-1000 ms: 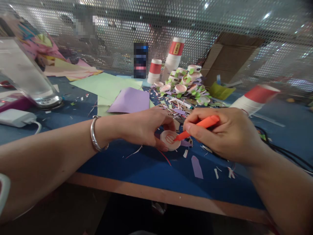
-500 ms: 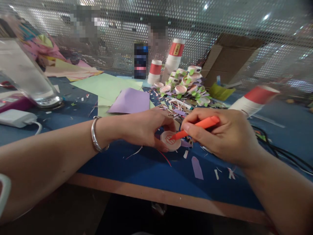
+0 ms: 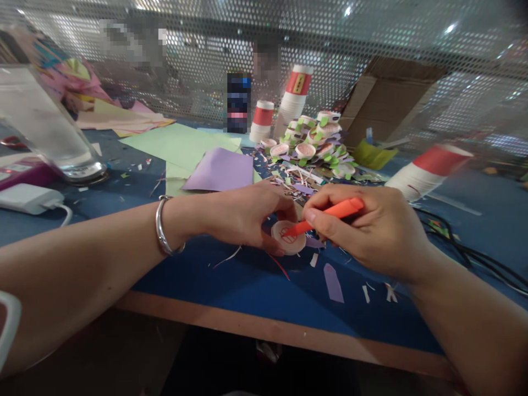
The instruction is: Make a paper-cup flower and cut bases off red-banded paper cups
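Lighting is moderate and diffuse, from overhead; bright glare spots sparkle on the perforated metal screen [image 3: 371, 38]. Soft shadows lie beneath both forearms on the desk [image 3: 247, 286]. Edges show wide-angle stretching and blur. Several background patches are pixelated.

paper disc [image 3: 289, 237] between both hands

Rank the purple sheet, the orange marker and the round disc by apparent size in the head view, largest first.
1. purple sheet, clearly largest.
2. orange marker, longer, though partly hidden in the right hand.
3. round disc; in area close to the marker, so unsure.
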### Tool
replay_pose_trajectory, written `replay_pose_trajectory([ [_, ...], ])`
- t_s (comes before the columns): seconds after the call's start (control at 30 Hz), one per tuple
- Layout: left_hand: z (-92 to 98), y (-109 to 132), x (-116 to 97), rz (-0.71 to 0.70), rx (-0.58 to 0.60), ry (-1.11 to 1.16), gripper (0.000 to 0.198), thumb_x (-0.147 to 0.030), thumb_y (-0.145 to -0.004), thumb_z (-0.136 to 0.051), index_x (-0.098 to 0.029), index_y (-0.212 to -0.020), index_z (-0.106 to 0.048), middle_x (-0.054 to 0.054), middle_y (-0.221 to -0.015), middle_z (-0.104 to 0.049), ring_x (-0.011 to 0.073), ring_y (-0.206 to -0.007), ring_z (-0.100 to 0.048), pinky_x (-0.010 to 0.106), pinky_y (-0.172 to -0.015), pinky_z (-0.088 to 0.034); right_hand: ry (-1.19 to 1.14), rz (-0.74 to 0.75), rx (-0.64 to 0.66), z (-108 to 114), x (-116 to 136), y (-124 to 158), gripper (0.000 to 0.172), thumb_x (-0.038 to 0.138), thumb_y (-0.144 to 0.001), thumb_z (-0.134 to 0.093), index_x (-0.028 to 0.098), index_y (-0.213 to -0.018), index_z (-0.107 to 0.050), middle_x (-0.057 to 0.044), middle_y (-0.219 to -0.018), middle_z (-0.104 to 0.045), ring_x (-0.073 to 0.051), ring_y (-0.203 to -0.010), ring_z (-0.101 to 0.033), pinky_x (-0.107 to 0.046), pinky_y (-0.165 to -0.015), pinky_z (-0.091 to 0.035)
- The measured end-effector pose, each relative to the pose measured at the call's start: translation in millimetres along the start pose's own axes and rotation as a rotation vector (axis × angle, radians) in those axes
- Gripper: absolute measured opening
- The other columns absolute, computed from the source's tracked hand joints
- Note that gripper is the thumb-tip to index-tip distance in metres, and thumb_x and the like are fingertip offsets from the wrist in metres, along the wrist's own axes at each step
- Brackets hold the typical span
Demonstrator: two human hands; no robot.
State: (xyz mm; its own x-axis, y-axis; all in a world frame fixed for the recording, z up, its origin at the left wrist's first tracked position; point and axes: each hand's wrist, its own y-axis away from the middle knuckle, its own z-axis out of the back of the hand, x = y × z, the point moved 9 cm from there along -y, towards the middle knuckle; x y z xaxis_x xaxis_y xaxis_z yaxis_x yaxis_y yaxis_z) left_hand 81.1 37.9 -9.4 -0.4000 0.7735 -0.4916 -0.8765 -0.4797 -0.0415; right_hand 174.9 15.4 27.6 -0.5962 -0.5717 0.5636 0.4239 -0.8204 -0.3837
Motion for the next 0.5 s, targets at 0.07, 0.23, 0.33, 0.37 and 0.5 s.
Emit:
replay_pose_trajectory([
  [0.07,-0.1,-0.2,0.2,-0.003,-0.002,0.006,0.034,-0.029,-0.079,-0.081,-0.015,-0.107,-0.069,0.007,-0.109,-0.07,0.0214,-0.098,-0.061,0.031,-0.081,-0.045,0.005,0.006,-0.001,0.2,0.6,-0.2,0.02,0.024,-0.087,-0.064,0.022,-0.067,-0.065,0.005,-0.056,-0.061,-0.01,-0.047,-0.05,-0.025,-0.045,-0.037],
  [0.23,0.8,0.6,3.5,0.033,-0.007,-0.019,0.04,-0.032,-0.078,-0.081,-0.016,-0.113,-0.068,0.008,-0.115,-0.068,0.0239,-0.106,-0.06,0.033,-0.087,-0.044,0.052,0.025,-0.018,3.1,0.4,-1.7,0.02,0.022,-0.088,-0.062,0.021,-0.067,-0.066,0.004,-0.057,-0.06,-0.009,-0.048,-0.048,-0.024,-0.045,-0.035],
  [0.33,0.6,1.4,5.7,0.086,0.007,-0.027,0.045,-0.03,-0.076,-0.083,-0.017,-0.116,-0.068,0.007,-0.117,-0.067,0.0241,-0.109,-0.059,0.033,-0.089,-0.043,0.082,0.027,-0.045,6.1,-1.6,-2.3,0.02,0.022,-0.087,-0.062,0.021,-0.067,-0.066,0.004,-0.054,-0.058,-0.009,-0.046,-0.045,-0.024,-0.044,-0.033],
  [0.37,0.5,1.6,5.8,0.098,0.012,-0.029,0.045,-0.03,-0.076,-0.083,-0.017,-0.116,-0.067,0.006,-0.117,-0.066,0.0241,-0.11,-0.059,0.033,-0.089,-0.043,0.086,0.02,-0.051,6.7,-3.0,-2.4,0.02,0.022,-0.087,-0.062,0.021,-0.067,-0.066,0.005,-0.053,-0.057,-0.009,-0.045,-0.044,-0.024,-0.043,-0.032],
  [0.5,0.1,1.4,4.8,0.104,0.018,-0.029,0.046,-0.032,-0.076,-0.082,-0.016,-0.117,-0.067,0.008,-0.118,-0.065,0.0256,-0.112,-0.058,0.034,-0.092,-0.043,0.093,0.017,-0.054,6.5,-5.1,-2.6,0.019,0.022,-0.087,-0.063,0.021,-0.068,-0.067,0.005,-0.053,-0.057,-0.009,-0.046,-0.044,-0.023,-0.043,-0.033],
])
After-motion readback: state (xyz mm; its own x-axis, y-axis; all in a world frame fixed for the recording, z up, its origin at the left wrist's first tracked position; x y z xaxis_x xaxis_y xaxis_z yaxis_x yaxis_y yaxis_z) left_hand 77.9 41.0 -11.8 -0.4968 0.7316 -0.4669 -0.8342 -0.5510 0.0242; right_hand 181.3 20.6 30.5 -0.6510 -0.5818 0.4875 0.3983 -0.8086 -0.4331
